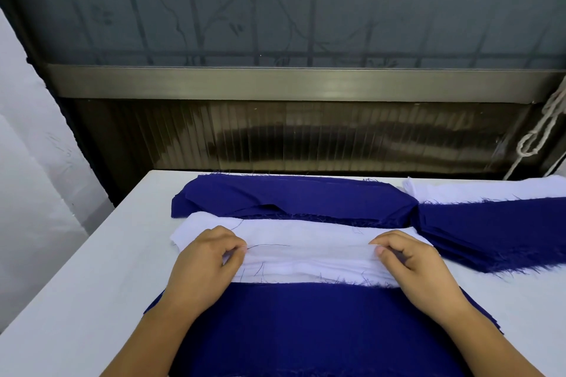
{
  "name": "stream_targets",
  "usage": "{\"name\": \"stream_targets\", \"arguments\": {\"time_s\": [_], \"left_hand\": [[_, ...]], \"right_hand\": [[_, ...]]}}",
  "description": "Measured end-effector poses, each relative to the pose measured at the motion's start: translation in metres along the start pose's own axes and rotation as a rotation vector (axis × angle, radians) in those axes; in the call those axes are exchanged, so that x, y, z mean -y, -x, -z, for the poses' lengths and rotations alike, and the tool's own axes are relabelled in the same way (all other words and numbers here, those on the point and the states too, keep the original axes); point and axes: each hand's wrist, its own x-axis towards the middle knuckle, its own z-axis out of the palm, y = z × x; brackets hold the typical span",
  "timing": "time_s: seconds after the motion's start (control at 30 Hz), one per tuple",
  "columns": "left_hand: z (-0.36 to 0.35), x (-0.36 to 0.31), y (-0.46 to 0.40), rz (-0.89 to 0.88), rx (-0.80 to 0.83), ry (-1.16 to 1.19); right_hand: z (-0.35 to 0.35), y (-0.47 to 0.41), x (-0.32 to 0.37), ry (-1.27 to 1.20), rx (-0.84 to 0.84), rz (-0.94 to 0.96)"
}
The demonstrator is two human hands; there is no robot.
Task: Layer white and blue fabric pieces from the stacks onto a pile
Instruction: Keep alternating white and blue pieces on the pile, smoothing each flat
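Note:
A stack of white fabric pieces lies across the middle of the white table. My left hand pinches the top white piece near its left end. My right hand pinches the same piece near its right end. Close to me, under my forearms, lies the blue pile, its top layer blue. Behind the white stack sits a folded heap of blue fabric. At the right lies a second stack of blue pieces with frayed edges.
More white fabric lies at the far right behind the blue stack. A glass and metal window wall rises just beyond the table's far edge. A knotted white cord hangs at the right. A white wall stands at the left.

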Motion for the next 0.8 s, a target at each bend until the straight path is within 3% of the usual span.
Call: {"name": "stream_targets", "arguments": {"time_s": [0.2, 0.8], "left_hand": [[0.0045, 0.0081, -0.0019, 0.113, -0.003, 0.007], [0.0016, 0.0071, -0.0015, 0.172, -0.092, 0.01]], "right_hand": [[0.0015, -0.0002, 0.0006, -0.003, -0.057, -0.025], [0.0009, 0.0001, 0.0058, 0.104, -0.152, -0.057]]}}
